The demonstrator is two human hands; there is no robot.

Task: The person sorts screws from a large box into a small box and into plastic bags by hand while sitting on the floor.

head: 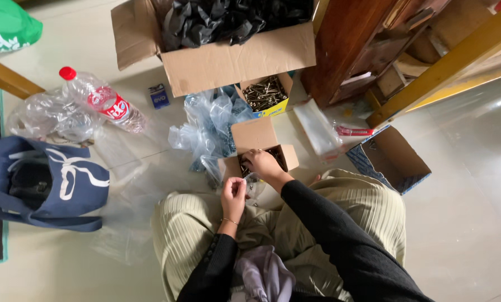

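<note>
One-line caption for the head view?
Seated on the floor, right hand reaches into a small cardboard box of screws; left hand pinches a clear bag.

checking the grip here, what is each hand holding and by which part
The left hand pinches the top edge of a small clear bag. The right hand reaches into the small box of screws; what it grips cannot be told.
</note>
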